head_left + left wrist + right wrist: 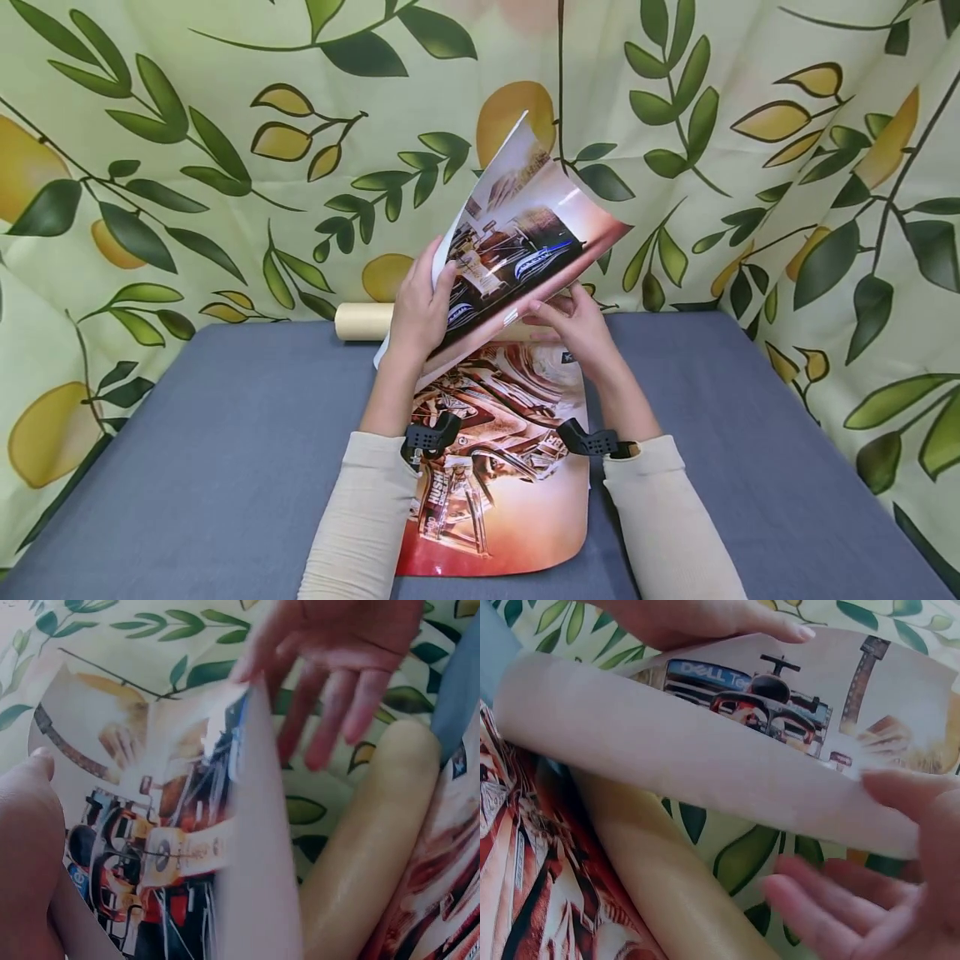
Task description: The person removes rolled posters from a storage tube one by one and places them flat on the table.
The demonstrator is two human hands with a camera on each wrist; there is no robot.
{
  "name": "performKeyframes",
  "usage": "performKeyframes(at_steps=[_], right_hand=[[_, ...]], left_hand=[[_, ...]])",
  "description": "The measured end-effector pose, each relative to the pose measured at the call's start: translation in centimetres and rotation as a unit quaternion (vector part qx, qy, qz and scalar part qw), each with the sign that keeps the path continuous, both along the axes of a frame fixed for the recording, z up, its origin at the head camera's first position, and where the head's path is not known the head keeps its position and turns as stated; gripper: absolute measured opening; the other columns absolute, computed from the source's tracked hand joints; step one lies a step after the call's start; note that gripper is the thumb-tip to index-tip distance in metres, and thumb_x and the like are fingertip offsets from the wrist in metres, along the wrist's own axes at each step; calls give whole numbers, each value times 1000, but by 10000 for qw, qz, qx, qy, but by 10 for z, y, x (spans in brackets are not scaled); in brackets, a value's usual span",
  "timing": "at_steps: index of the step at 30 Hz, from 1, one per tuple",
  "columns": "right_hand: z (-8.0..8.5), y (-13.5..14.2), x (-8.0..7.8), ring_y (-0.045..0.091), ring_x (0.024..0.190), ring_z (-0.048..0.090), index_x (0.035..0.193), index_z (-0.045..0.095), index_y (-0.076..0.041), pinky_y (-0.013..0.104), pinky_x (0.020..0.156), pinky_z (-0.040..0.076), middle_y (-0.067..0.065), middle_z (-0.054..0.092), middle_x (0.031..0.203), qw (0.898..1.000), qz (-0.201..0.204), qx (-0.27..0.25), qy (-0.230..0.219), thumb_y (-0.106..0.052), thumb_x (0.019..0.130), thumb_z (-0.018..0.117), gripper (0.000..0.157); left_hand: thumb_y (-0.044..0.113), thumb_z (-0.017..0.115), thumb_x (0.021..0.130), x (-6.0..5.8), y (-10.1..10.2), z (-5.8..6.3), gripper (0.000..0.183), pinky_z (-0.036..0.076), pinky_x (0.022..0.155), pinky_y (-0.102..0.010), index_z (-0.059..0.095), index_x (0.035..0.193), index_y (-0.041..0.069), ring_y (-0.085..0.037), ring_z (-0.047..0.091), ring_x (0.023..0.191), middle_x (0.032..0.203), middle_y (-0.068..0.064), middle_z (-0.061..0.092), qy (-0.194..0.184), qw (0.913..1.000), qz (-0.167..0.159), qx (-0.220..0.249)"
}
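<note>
A glossy racing-car poster is held up, tilted and curled, with its white back showing along the fold in both wrist views. My left hand grips its left side, thumb on the printed face and fingers behind. At the lower right edge is my right hand; its thumb lies at the curled border, while its other fingers spread loosely below the sheet. Beneath, a red-orange motorcycle poster lies flat on the table, printed side up.
A pale yellow roll lies across the back of the grey-blue table, partly behind the raised poster. A leaf-and-fruit patterned cloth hangs close behind the table and along its sides.
</note>
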State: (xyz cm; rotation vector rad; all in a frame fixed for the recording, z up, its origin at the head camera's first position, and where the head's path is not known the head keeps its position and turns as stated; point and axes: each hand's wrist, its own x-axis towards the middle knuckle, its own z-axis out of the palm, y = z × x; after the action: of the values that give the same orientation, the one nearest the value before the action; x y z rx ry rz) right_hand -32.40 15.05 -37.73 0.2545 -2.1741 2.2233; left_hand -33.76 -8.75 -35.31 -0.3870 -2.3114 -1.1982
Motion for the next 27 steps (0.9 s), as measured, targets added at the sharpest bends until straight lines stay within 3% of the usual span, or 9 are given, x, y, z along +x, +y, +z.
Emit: performKeyframes(at_steps=[4,9,14,17,20,24,27], right_hand=[[1,-1,3,26,103,75,136,41,0,48,89,59,26,66,124,9977,526,394,-168,-17,106,52,36],[-3,0,1,8,85,75,140,39,6,45,88,60,10,71,105,9983,543,144,-156,-8,108,42,36],[-5,-2,1,6,86,73,142,41,6,36,80,63,1,69,100,9992,399,-64,13,-6,108,40,36],[-6,-5,2,8,88,72,142,44,5,38,80,63,-1,69,99,9998,191,-102,15,-9,109,41,36],[-4,-6,2,9,87,72,141,47,3,39,80,63,-3,68,97,9994,-173,-313,20,-14,109,44,37],[-1,-7,1,7,83,71,131,55,4,29,75,62,-7,68,91,9951,-721,-674,27,-21,108,48,35],[1,-6,1,5,83,72,121,58,3,25,75,61,-8,69,88,9950,-741,-664,28,-24,108,49,31]], left_hand=[[37,34,110,3,-2,5,50,37,119,-45,45,152,12,-29,50,140,151,-12,53,-27,9995,-160,256],[39,26,111,8,-15,8,55,32,123,-42,42,154,9,-27,43,147,155,-13,49,-350,9959,-284,781],[37,23,111,12,-32,11,61,19,129,-39,26,157,-3,-29,27,155,164,-20,31,-751,9868,-326,1395],[38,21,111,14,-38,12,63,16,129,-39,24,157,-5,-30,23,156,165,-21,27,-885,9819,-323,1640],[38,20,111,16,-41,14,63,15,130,-39,25,157,-5,-29,21,157,166,-20,26,-896,9778,-323,1864],[37,19,112,21,-40,17,61,13,130,-39,26,157,-4,-28,18,157,167,-17,24,-861,9714,-474,2162],[34,18,112,23,-37,19,59,13,130,-38,27,157,-2,-25,18,158,167,-16,25,-832,9671,-636,2321]])
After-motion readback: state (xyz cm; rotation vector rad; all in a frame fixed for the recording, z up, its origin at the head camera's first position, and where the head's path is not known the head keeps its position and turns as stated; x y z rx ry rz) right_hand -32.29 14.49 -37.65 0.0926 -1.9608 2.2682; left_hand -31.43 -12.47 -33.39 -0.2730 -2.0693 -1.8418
